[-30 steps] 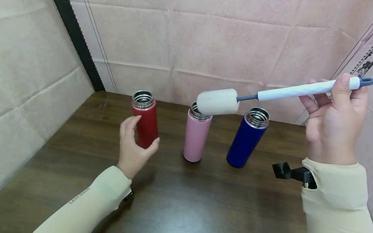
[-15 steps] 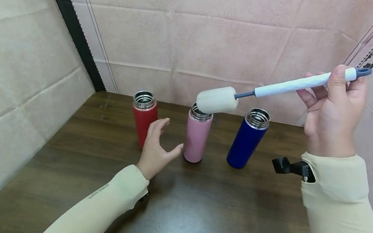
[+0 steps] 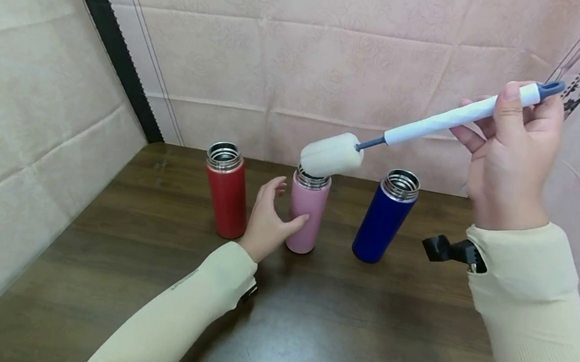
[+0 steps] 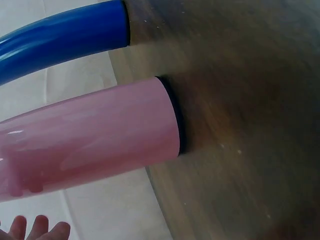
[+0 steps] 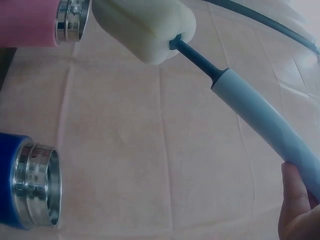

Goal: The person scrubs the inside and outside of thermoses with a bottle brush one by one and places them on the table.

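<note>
Thumb and fingers of the right hand [image 3: 515,160] grasp the brush [image 3: 412,131] near its looped end [image 3: 551,89], presumably so that the sponge head [image 3: 332,154] reaches the mouth [image 3: 313,181] of the upright pink bottle [image 3: 309,203]; rim contact cannot be confirmed. The right hand is raised, handle [image 3: 447,120] sloping down leftward. The left hand [image 3: 269,222] holds nothing, thumb and fingers parted beside the pink bottle.

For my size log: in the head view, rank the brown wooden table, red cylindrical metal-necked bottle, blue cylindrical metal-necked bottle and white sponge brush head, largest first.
1. Brown wooden table
2. Red bottle and blue bottle: too alike to rank
3. White brush head
</note>
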{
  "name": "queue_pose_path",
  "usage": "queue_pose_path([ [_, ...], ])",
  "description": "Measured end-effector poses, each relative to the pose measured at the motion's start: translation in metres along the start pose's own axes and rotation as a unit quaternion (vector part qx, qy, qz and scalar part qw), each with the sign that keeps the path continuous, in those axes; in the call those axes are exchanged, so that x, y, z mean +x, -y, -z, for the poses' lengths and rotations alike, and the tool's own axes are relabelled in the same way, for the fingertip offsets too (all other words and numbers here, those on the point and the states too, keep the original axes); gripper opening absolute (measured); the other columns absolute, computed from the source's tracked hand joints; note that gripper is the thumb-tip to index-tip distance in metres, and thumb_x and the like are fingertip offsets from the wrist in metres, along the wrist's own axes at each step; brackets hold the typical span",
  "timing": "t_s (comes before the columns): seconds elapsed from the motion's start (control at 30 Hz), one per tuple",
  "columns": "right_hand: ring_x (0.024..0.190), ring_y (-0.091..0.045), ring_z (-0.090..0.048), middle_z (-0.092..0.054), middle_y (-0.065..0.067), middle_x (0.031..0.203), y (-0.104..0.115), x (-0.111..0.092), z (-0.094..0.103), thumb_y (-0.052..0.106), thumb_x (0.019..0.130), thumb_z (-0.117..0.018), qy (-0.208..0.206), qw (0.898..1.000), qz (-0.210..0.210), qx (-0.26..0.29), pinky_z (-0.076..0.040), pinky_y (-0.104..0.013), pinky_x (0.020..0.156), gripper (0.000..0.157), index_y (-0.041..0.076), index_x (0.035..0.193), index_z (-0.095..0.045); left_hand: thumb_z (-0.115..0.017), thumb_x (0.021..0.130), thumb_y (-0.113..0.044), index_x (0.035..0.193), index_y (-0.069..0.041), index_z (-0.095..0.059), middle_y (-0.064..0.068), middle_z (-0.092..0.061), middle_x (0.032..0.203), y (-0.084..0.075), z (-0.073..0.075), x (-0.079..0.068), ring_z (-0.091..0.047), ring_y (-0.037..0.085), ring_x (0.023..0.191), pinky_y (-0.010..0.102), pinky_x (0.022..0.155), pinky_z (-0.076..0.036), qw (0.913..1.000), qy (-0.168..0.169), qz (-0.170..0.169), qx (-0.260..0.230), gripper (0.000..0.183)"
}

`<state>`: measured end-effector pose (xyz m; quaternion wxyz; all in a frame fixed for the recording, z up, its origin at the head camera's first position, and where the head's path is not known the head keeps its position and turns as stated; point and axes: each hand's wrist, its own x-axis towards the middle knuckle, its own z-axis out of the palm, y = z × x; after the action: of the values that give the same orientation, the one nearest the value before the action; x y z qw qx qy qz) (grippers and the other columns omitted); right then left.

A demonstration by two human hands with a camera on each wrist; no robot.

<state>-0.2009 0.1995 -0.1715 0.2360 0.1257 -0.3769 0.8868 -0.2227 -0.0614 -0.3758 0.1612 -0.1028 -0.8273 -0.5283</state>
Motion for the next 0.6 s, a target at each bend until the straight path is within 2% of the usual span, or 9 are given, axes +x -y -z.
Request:
queue_pose_path([
  [0.17, 0.069, -0.029, -0.068, -0.054, -0.014, 0.087, -0.004, 0.001, -0.009, 0.008, 0.089, -0.063, 0.011, 0.999, 0.011, -0.035, -0.057, -0.038, 0.056, 0.019, 0.003, 0.101, -0.049, -0.077, 0.079, -0.027, 0.142, -0.011, -0.034, 0.008, -0.043, 0.137, -0.003, -0.005, 0.006, -0.043, 0.025, 0.124, 0.048, 0.101, -0.042, 0.9996, 0.022, 0.014, -0.014, 0.078],
  [0.6, 0.074, -0.026, -0.070, -0.055, -0.011, 0.086, -0.008, 0.004, -0.022, 0.010, 0.088, -0.066, 0.038, 0.991, 0.025, -0.128, -0.057, -0.035, 0.059, 0.021, 0.004, 0.102, -0.052, -0.076, 0.079, -0.023, 0.142, -0.010, -0.035, 0.009, -0.045, 0.134, -0.003, -0.016, 0.013, -0.045, 0.026, 0.122, 0.050, 0.099, -0.043, 0.9989, 0.017, 0.034, -0.029, 0.076],
])
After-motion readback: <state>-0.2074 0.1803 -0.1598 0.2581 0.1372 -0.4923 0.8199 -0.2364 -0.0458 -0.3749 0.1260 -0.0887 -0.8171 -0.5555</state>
